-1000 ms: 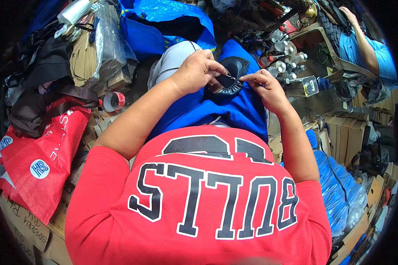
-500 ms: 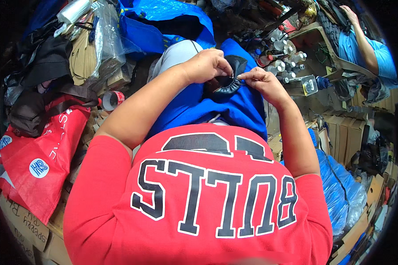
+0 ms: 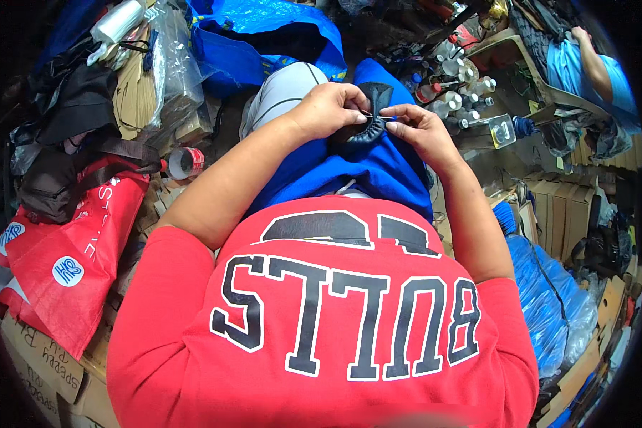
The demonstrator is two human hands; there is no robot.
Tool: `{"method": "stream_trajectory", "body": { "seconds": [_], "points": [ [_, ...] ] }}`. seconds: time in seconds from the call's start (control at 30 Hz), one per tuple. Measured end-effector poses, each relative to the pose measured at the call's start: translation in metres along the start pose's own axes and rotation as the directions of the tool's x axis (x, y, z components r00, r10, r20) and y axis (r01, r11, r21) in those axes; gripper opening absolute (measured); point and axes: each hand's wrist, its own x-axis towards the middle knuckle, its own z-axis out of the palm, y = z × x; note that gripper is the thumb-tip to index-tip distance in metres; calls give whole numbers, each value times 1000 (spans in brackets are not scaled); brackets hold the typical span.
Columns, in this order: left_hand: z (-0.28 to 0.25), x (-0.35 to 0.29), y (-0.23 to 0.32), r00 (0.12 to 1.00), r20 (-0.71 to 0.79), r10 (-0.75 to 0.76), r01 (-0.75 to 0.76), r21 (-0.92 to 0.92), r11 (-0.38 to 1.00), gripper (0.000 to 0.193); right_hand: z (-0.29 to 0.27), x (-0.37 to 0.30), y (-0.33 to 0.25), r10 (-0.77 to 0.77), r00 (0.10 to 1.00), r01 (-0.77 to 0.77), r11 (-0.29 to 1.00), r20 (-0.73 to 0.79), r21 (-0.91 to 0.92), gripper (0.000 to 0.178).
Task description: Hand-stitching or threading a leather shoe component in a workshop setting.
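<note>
On my lap, over blue shorts, rests a black leather shoe upper (image 3: 369,134) with a puckered, gathered edge. My left hand (image 3: 329,110) pinches at its left side, thumb and forefinger pressed together near the stitched edge. Opposite it, my right hand (image 3: 417,132) grips a thin, pale needle (image 3: 387,118) between thumb and fingers. The needle lies across the upper, toward the left fingertips. Any thread is too fine to make out, and the left fingers partly cover the leather.
A blue bag (image 3: 278,36) gapes beyond my knees. Several small bottles (image 3: 460,100) stand at the far right, near another person's arm (image 3: 593,68). A red bag (image 3: 71,264) and a labelled plastic bottle (image 3: 185,162) lie left; blue plastic-wrapped goods (image 3: 542,299) lie right.
My right fingers have shifted and now show the needle lying crosswise. The shoe upper has turned slightly between my hands. At the far right, the other person's arm has lowered.
</note>
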Motion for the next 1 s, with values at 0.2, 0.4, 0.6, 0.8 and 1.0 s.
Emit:
{"method": "stream_trajectory", "body": {
  "seconds": [0.2, 0.4, 0.6, 0.8, 1.0],
  "points": [
    [3, 7, -1, 986, 16, 163, -164, 160, 973, 9, -5, 4, 1, -45, 999, 43, 988, -12, -151, 10],
    [-16, -11, 6, 998, 50, -42, 47, -94, 994, 8, -28, -5, 8, -35, 999, 34, 998, -13, -60, 11],
    [-1, -9, 30, 982, 79, 169, -185, 540, 821, 13, -29, -20, 2, -112, 992, 81, 924, -63, -375, 16],
    [1, -3, 38, 957, 190, 219, -289, 684, 670, 14, -55, -26, -17, -284, 956, 213, 852, -79, -478, 18],
    [-2, 5, 32, 941, 250, 228, -337, 747, 573, 11, -56, -9, -2, -429, 859, 42, 605, -281, -795, 16]
  ]
}}
